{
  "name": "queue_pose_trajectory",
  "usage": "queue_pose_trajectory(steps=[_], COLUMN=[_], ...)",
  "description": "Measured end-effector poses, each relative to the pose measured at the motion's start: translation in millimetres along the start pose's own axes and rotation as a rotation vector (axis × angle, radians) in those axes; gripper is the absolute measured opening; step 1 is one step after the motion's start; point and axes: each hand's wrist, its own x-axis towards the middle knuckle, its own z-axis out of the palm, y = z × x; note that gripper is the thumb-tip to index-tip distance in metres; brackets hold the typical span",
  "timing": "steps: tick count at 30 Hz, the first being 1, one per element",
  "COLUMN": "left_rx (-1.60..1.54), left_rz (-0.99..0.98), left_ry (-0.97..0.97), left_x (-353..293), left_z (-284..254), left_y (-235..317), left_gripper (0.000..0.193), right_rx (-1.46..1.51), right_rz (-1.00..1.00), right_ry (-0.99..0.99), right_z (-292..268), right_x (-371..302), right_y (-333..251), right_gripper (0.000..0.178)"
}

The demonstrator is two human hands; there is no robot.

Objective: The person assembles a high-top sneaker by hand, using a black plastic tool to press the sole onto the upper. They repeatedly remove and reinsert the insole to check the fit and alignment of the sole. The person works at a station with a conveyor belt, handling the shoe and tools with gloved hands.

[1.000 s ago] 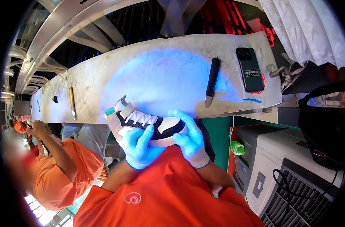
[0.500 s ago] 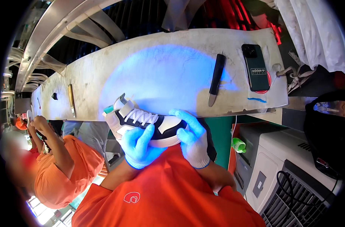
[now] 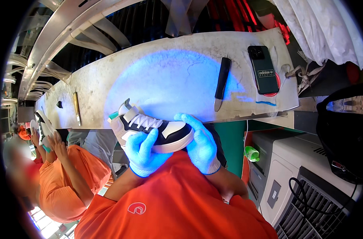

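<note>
A white sneaker (image 3: pixel 175 129) with black panels and white laces lies sideways between my hands at the table's near edge. Its toe points right, and a teal patch shows at its heel end. My left hand (image 3: pixel 143 155), in a blue-lit knit glove, grips its near side by the sole, thumb and fingertip up against the upper. Gloved too, my right hand (image 3: pixel 203 146) curves round the toe, with its fingers over the far side and its palm against the sole edge. The undersides of both grips are hidden.
On the long pale table (image 3: pixel 96 91) lie a black-handled knife (image 3: pixel 222 81), a dark green phone (image 3: pixel 264 69) on white cloth, a thin wooden-handled tool (image 3: pixel 76 107) and a small black piece (image 3: pixel 59 104). A co-worker (image 3: pixel 74 179) at left holds another sneaker (image 3: pixel 45 127). A grey-white machine (image 3: pixel 287 159) stands at right.
My right thumb has come off the toe's top, and that hand now cups the toe end. The co-worker has lifted a sneaker into clearer sight. The whole view has shifted slightly.
</note>
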Motion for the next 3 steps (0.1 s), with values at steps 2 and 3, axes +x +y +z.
queue_pose_trajectory(steps=[2,3], left_rx=[-0.004,-0.001], left_rz=[-0.017,-0.02], left_ry=[-0.011,-0.012], left_x=[-1.7,-2.5], left_z=[-0.3,-1.3], left_y=[0.2,0.1], left_gripper=[0.08,0.08], right_rx=[0.003,-0.012], right_rz=[0.027,0.041], right_ry=[0.032,0.058], right_z=[2.3,3.0], right_x=[-1.9,-2.9], right_y=[0.3,1.5], right_gripper=[0.079,0.08])
